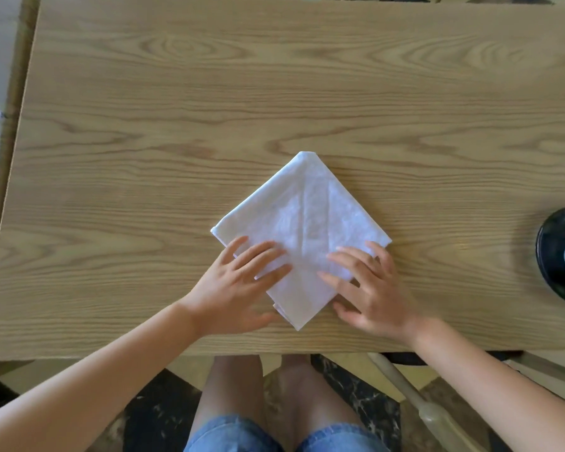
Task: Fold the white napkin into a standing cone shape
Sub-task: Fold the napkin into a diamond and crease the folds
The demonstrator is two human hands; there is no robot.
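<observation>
fingers (265,252) of both hands lie flat and spread on the napkin's (302,210) near half; its long fold runs straight away from them.

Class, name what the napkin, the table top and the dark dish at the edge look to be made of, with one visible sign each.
Napkin: woven cloth, matte; soft creases.
Table top: wood or wood-look laminate, satin; printed-looking grain.
Dish: probably glazed ceramic; glossy black reflections.

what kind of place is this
Probably a dining spot in a home or restaurant: a wooden table, a white napkin being folded on it, and a black plate at its right edge.
</observation>
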